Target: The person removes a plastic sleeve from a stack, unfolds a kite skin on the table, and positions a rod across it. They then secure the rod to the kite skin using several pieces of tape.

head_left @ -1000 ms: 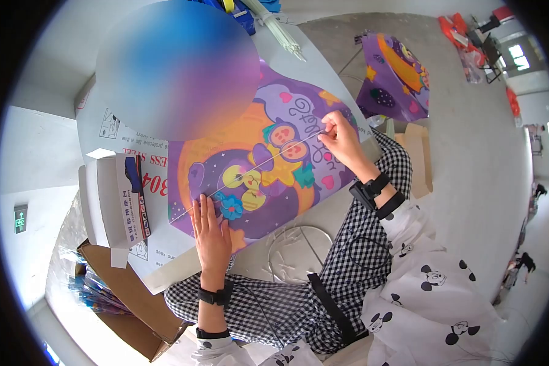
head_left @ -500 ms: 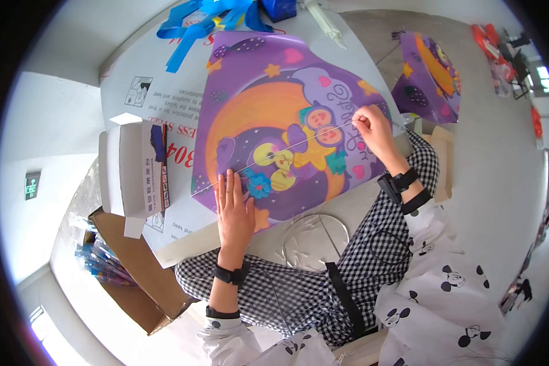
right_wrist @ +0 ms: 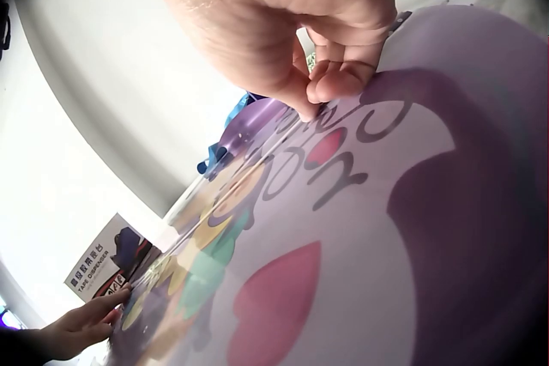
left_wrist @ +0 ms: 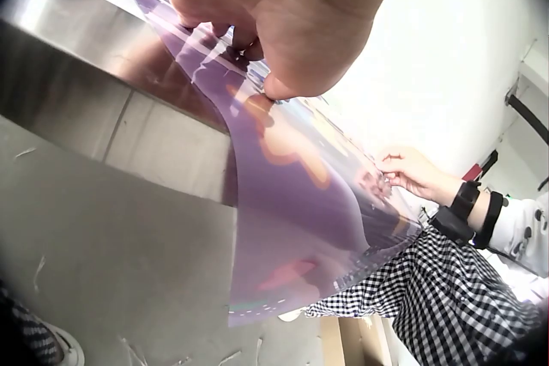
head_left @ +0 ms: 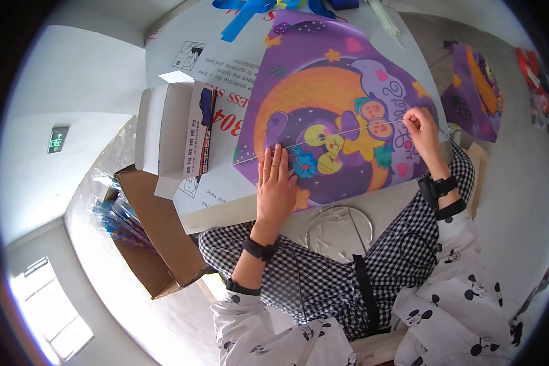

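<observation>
A purple printed sheet (head_left: pixel 311 49) with an orange moon and cartoon figures lies on the table. Across it runs a thin white rod or string (head_left: pixel 348 129), from the sheet's left corner to the right hand. The left hand (head_left: pixel 277 189) rests on the sheet's near-left part, fingers extended over the thin line. At the lettered right part, the right hand (head_left: pixel 423 135) pinches the line's end between thumb and fingertips, as the right wrist view shows, where the hand (right_wrist: pixel 292 31) is close to the surface. In the left wrist view the hand (left_wrist: pixel 283 18) touches the sheet's edge.
An open white tape dispenser box (head_left: pixel 165 131) stands left on the table (head_left: pixel 219 210). Blue ribbons (head_left: pixel 241 21) and a bundle of white rods (head_left: pixel 387 23) lie at the far side. A cardboard box (head_left: pixel 158 238) of wrapped items is lower left; another printed piece (head_left: pixel 476 91) hangs right.
The head view has shifted, so table and hands appear farther right. A blurred round area over the sheet is gone. Both hands keep nearly the same places on the sheet.
</observation>
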